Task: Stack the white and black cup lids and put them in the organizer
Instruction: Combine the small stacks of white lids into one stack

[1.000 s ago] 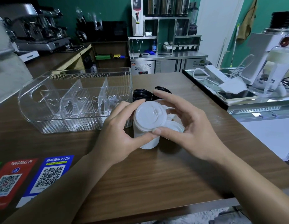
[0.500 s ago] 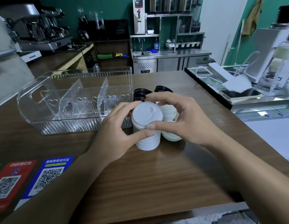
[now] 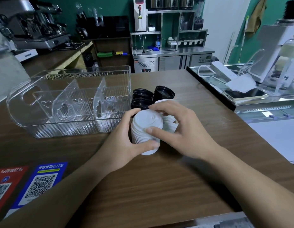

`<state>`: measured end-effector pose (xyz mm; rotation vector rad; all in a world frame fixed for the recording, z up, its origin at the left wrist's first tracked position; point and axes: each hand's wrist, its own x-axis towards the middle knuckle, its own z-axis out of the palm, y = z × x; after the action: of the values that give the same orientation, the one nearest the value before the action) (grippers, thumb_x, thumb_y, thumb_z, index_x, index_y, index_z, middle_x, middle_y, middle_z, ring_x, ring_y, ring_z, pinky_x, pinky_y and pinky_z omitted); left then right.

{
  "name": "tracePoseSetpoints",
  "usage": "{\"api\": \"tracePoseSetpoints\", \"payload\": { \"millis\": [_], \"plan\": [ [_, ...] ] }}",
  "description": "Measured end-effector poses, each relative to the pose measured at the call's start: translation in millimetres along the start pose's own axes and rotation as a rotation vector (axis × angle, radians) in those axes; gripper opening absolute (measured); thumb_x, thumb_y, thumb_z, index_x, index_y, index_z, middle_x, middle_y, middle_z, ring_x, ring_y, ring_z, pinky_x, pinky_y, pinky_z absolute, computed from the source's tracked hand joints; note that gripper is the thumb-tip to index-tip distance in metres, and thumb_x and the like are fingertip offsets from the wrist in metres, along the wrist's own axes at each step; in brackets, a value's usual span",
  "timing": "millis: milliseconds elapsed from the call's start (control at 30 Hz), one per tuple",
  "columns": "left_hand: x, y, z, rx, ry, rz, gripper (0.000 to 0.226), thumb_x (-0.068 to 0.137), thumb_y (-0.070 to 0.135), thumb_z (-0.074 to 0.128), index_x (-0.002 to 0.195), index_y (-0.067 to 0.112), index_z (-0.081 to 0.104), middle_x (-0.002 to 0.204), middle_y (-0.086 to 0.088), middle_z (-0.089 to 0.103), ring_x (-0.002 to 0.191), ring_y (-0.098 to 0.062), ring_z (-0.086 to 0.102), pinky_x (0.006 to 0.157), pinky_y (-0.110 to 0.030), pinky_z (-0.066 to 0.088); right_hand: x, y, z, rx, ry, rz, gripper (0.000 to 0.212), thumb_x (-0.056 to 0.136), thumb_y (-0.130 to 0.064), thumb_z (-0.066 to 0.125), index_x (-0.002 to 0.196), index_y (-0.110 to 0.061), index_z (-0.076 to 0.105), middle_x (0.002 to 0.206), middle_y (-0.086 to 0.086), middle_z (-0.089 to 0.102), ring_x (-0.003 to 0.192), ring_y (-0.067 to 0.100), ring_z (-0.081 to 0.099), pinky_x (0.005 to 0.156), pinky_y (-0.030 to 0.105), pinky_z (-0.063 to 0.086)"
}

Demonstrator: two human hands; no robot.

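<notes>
Both hands have closed further round the white lid stack [image 3: 147, 130] since a second ago: it now stands more upright on the counter [image 3: 159, 186], and the left thumb has slid down to its lower rim. The left hand [image 3: 126, 139] grips the stack from its left side, fingers curled over the top edge; the right hand [image 3: 179, 132] pinches it from the right, thumb on the ribbed side and fingers arched over the top lid. The stack is a column of nested white lids, its top one showing a raised sip spout.

Just behind the right hand's fingers sit more white lids [image 3: 167, 119], partly hidden, so their number is hard to tell. Behind those, three short stacks of black lids [image 3: 163, 92] stand close together, touching or nearly touching the right end wall of the clear organizer [image 3: 69, 102]. The organizer lies toward the counter's left edge, its ribbed compartments split by two upright dividers with heart-shaped cutouts.

Bare wood runs from the stack to the counter's near edge. Two QR-code stickers [image 3: 41, 183] lie at the near left corner. Along the right edge a glass display case [image 3: 225, 89] borders the counter.
</notes>
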<state>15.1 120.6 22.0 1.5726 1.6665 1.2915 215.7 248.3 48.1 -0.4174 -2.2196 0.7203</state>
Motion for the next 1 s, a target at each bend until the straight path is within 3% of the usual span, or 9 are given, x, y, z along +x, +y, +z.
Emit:
{"api": "tracePoseSetpoints", "payload": {
  "millis": [200, 367, 633, 800, 900, 1000],
  "plan": [
    [0.5, -0.4, 0.2, -0.020, 0.017, -0.019, 0.080, 0.078, 0.051, 0.100, 0.147, 0.042, 0.060, 0.140, 0.011, 0.076, 0.132, -0.015, 0.074, 0.114, -0.057, 0.058, 0.5, 1.0, 3.6, -0.012, -0.048, 0.007, 0.039, 0.097, -0.040, 0.087, 0.130, -0.023, 0.075, 0.125, -0.012, 0.076, 0.122, 0.015, 0.071, 0.105, 0.038, 0.056],
    [0.6, -2.4, -0.2, -0.047, 0.006, -0.034, 0.081, 0.080, 0.049, 0.100, 0.150, 0.040, 0.060, 0.144, 0.007, 0.075, 0.136, -0.019, 0.072, 0.116, -0.060, 0.056, -1.3, -0.3, 2.2, 0.042, -0.082, 0.025, 0.041, 0.101, -0.034, 0.083, 0.138, -0.020, 0.075, 0.139, -0.016, 0.074, 0.134, 0.002, 0.066, 0.115, 0.030, 0.051],
    [-0.3, -0.9, 1.0, -0.020, 0.011, -0.026, 0.081, 0.081, 0.046, 0.101, 0.151, 0.041, 0.060, 0.143, 0.009, 0.076, 0.135, -0.018, 0.073, 0.115, -0.057, 0.058, -1.9, -0.8, 3.2, 0.127, -0.053, 0.138, 0.043, 0.090, -0.035, 0.094, 0.129, -0.025, 0.080, 0.125, -0.016, 0.080, 0.121, 0.008, 0.074, 0.109, 0.037, 0.057],
    [-1.9, -1.3, 2.1, 0.019, 0.015, -0.020, 0.094, 0.082, 0.051, 0.099, 0.161, 0.043, 0.050, 0.150, 0.014, 0.071, 0.141, -0.015, 0.069, 0.119, -0.053, 0.055, -3.1, -3.7, 4.0, 0.124, -0.040, 0.186, 0.047, 0.085, -0.038, 0.097, 0.129, -0.030, 0.081, 0.121, -0.020, 0.081, 0.117, 0.003, 0.075, 0.109, 0.035, 0.058],
    [-3.8, 0.8, 2.7, 0.048, 0.031, -0.031, 0.108, 0.078, 0.061, 0.098, 0.168, 0.050, 0.039, 0.156, 0.022, 0.065, 0.147, -0.007, 0.063, 0.124, -0.049, 0.051, -3.0, -5.9, 1.8, 0.119, -0.068, 0.168, 0.052, 0.086, -0.037, 0.096, 0.134, -0.028, 0.079, 0.124, -0.018, 0.081, 0.121, 0.002, 0.074, 0.111, 0.036, 0.057],
    [-7.1, 4.8, 3.4, 0.118, 0.037, 0.016, 0.113, 0.080, 0.058, 0.100, 0.171, 0.053, 0.033, 0.162, 0.026, 0.057, 0.152, -0.004, 0.057, 0.128, -0.047, 0.046, -2.2, -5.6, -1.0, 0.130, -0.097, 0.153, 0.062, 0.086, -0.038, 0.097, 0.142, -0.026, 0.074, 0.131, -0.017, 0.079, 0.127, 0.000, 0.072, 0.115, 0.036, 0.055]
  ]
}}
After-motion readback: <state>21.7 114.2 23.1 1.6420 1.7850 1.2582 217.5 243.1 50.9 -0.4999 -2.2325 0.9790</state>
